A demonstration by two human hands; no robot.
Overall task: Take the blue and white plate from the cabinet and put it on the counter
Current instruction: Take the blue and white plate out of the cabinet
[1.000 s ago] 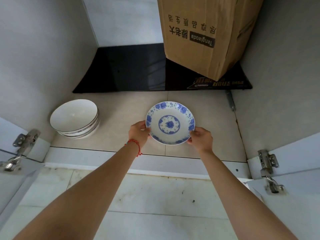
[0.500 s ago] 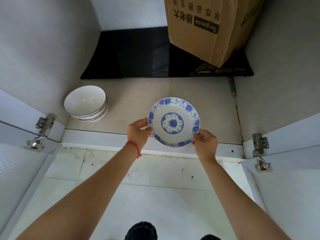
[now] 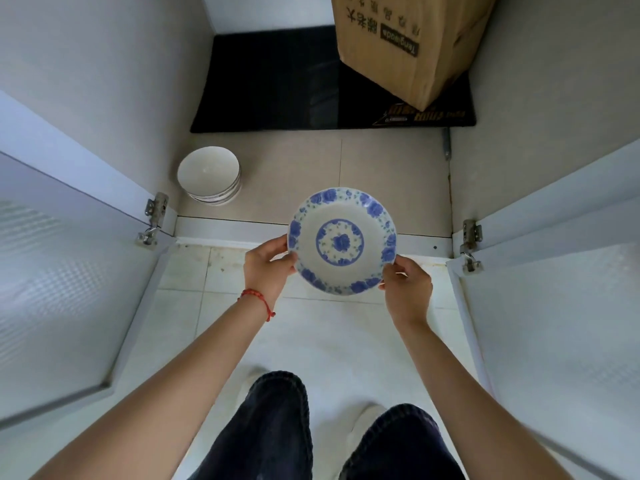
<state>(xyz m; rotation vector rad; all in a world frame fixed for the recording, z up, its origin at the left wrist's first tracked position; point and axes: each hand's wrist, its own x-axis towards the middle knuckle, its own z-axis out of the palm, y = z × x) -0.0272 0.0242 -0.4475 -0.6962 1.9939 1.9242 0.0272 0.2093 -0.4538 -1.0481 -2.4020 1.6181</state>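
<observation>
The blue and white plate (image 3: pixel 341 240) is held in the air in front of the open low cabinet (image 3: pixel 311 161), over its front sill. It shows blue flowers round the rim and a blue ring in the middle. My left hand (image 3: pixel 266 268), with a red string on the wrist, grips the plate's left edge. My right hand (image 3: pixel 407 289) grips its lower right edge. The plate faces up, slightly tilted toward me. No counter is in view.
Inside the cabinet a stack of white bowls (image 3: pixel 209 174) sits at the front left, a cardboard box (image 3: pixel 405 39) stands at the back right on a black mat (image 3: pixel 277 81). Both cabinet doors (image 3: pixel 62 306) (image 3: pixel 561 323) stand open at my sides. My knees (image 3: pixel 277 427) are below.
Both hands have carried the plate out of the cabinet toward me, from over the cabinet floor to over the sill. The view has pulled back, and my knees now show.
</observation>
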